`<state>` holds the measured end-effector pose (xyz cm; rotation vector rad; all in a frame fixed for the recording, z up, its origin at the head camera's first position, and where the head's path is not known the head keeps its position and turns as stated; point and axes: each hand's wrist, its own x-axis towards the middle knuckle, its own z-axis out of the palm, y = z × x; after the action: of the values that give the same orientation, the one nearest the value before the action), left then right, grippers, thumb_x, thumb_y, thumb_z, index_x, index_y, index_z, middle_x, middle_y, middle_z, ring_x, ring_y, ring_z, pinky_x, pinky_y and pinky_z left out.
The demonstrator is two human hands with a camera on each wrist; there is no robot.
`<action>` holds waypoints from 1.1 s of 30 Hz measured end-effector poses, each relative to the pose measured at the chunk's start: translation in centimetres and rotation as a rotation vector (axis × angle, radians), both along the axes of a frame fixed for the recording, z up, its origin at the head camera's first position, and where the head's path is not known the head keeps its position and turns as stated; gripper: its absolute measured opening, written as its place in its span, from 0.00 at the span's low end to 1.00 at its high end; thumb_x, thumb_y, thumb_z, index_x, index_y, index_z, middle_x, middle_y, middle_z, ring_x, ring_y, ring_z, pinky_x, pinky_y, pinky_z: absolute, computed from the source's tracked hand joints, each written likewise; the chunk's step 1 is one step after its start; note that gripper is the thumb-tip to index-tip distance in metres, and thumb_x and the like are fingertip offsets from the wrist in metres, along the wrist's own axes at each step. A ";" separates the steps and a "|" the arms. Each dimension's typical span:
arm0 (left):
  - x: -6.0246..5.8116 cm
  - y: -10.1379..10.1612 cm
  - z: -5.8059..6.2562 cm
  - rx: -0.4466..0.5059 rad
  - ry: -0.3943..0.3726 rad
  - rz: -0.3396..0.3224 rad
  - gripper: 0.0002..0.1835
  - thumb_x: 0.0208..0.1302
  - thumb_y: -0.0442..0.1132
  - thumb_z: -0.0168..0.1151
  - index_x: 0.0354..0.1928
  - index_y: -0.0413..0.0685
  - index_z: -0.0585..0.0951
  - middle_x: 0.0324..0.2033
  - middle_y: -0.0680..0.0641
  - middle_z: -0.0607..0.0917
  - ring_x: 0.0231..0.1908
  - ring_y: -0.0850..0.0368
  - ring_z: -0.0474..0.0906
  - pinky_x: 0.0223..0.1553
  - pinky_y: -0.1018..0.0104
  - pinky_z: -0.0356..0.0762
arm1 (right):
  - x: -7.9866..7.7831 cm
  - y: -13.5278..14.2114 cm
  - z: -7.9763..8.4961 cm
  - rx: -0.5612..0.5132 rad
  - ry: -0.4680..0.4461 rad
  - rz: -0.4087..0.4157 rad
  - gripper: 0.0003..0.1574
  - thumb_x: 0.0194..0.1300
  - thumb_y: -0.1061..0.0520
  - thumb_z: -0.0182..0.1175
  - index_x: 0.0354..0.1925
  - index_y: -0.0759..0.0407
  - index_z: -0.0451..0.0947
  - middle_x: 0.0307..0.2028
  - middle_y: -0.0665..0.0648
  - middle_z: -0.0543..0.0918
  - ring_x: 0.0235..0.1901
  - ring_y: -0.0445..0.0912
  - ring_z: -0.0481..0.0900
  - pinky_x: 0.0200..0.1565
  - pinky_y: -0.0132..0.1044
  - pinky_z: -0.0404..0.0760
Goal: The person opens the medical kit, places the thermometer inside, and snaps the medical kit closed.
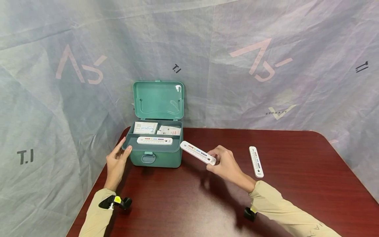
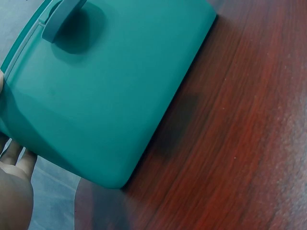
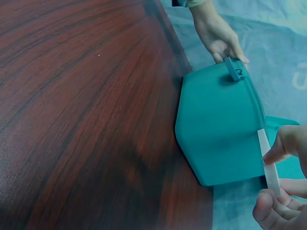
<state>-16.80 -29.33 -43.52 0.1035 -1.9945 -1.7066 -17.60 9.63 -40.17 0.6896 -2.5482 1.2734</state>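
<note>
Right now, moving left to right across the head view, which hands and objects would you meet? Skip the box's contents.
Bare left hand → open green plastic box → long white held thermometer → bare right hand → long white loose thermometer.

Head view: from above and behind left hand (image 1: 115, 165) and right hand (image 1: 225, 165), facing forward and down; widest, reaching past hands to sheet (image 1: 204, 49). Left wrist view: very close, tilted, from just behind left hand toward front of box (image 1: 165, 159); hand cut by left edge. Right wrist view: beside right hand, strongly tilted, facing across to left hand, farther off. All three share box front and table (image 1: 177, 204).
</note>
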 end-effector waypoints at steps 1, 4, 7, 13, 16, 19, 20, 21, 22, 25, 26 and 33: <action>0.0 0.0 -0.1 -0.003 0.009 0.002 0.28 0.61 0.37 0.66 0.63 0.46 0.73 0.62 0.40 0.72 0.35 0.54 0.65 0.37 0.78 0.67 | 0.0 0.0 0.1 0.002 0.005 -0.001 0.18 0.35 0.65 0.66 0.32 0.58 0.83 0.26 0.51 0.75 0.20 0.48 0.73 0.22 0.29 0.68; -0.3 -0.4 -0.8 -0.012 0.010 0.015 0.27 0.61 0.38 0.66 0.63 0.50 0.74 0.61 0.41 0.73 0.34 0.54 0.64 0.36 0.77 0.66 | 0.0 0.1 0.4 0.001 0.008 0.002 0.18 0.35 0.66 0.66 0.32 0.58 0.83 0.27 0.51 0.75 0.20 0.48 0.73 0.22 0.29 0.68; -0.3 -0.5 -1.0 -0.027 0.009 0.025 0.27 0.61 0.39 0.66 0.63 0.52 0.74 0.59 0.42 0.75 0.33 0.54 0.63 0.35 0.77 0.66 | 0.0 0.1 0.7 0.001 0.007 0.006 0.18 0.36 0.66 0.66 0.33 0.58 0.83 0.27 0.51 0.75 0.20 0.46 0.72 0.22 0.29 0.68; 0.2 -0.1 0.2 -0.012 0.004 -0.006 0.27 0.61 0.38 0.65 0.64 0.48 0.73 0.59 0.39 0.74 0.32 0.54 0.63 0.34 0.76 0.66 | 0.0 0.1 1.4 -0.002 0.017 0.005 0.19 0.35 0.66 0.65 0.33 0.57 0.84 0.27 0.51 0.75 0.20 0.47 0.72 0.21 0.29 0.68; 0.7 0.4 1.0 -0.011 0.001 -0.014 0.28 0.62 0.37 0.65 0.64 0.44 0.72 0.59 0.36 0.73 0.31 0.54 0.62 0.34 0.76 0.66 | 0.0 -0.1 1.5 -0.001 0.023 0.016 0.18 0.35 0.66 0.66 0.33 0.57 0.84 0.27 0.51 0.75 0.20 0.48 0.72 0.22 0.29 0.67; 1.0 0.8 1.5 -0.019 -0.012 -0.006 0.27 0.62 0.36 0.64 0.64 0.42 0.72 0.60 0.38 0.73 0.36 0.57 0.67 0.38 0.78 0.67 | 0.0 -0.3 1.7 0.001 0.030 0.032 0.18 0.36 0.65 0.66 0.33 0.56 0.84 0.27 0.50 0.76 0.21 0.47 0.72 0.23 0.29 0.68; 1.0 0.8 1.7 -0.023 -0.014 -0.003 0.27 0.62 0.36 0.64 0.64 0.42 0.72 0.60 0.38 0.73 0.36 0.58 0.67 0.38 0.78 0.67 | -0.1 -0.4 1.8 0.002 0.035 0.037 0.18 0.36 0.65 0.66 0.33 0.56 0.84 0.27 0.50 0.76 0.21 0.47 0.72 0.23 0.29 0.68; 1.0 0.8 1.8 -0.027 -0.014 0.000 0.27 0.62 0.36 0.64 0.64 0.41 0.72 0.57 0.37 0.75 0.35 0.58 0.67 0.37 0.78 0.67 | -0.1 -0.6 1.9 0.003 0.042 0.041 0.18 0.36 0.65 0.66 0.33 0.56 0.84 0.27 0.50 0.76 0.20 0.46 0.72 0.23 0.29 0.68; 1.1 0.9 1.7 -0.030 -0.018 0.003 0.27 0.62 0.36 0.64 0.63 0.41 0.72 0.56 0.37 0.75 0.35 0.59 0.67 0.36 0.78 0.67 | -0.1 -0.7 2.0 0.004 0.044 0.045 0.18 0.36 0.65 0.66 0.33 0.56 0.84 0.27 0.49 0.76 0.20 0.46 0.73 0.23 0.29 0.68; 1.1 0.9 1.6 -0.042 -0.021 0.008 0.27 0.62 0.36 0.65 0.63 0.41 0.72 0.53 0.36 0.77 0.33 0.57 0.65 0.34 0.77 0.66 | -0.3 -1.0 2.0 0.001 0.047 0.059 0.18 0.36 0.65 0.66 0.33 0.57 0.83 0.27 0.49 0.76 0.20 0.47 0.73 0.23 0.29 0.68; 1.1 0.9 1.6 -0.042 -0.021 0.008 0.27 0.61 0.36 0.65 0.63 0.41 0.72 0.53 0.36 0.77 0.34 0.57 0.67 0.35 0.78 0.67 | -0.4 -1.2 2.1 0.001 0.047 0.064 0.18 0.36 0.65 0.66 0.33 0.57 0.83 0.28 0.49 0.76 0.20 0.47 0.73 0.23 0.29 0.68; 1.1 0.7 1.6 -0.038 -0.017 -0.006 0.28 0.62 0.36 0.65 0.63 0.40 0.72 0.62 0.41 0.72 0.40 0.56 0.69 0.41 0.79 0.69 | -0.7 -2.0 2.3 0.002 0.038 0.096 0.19 0.37 0.65 0.65 0.35 0.58 0.83 0.28 0.49 0.75 0.22 0.49 0.73 0.24 0.29 0.68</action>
<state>-15.72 -28.60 -41.90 0.0996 -2.0400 -1.6762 -18.33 7.62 -37.83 0.8374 -2.5134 1.2741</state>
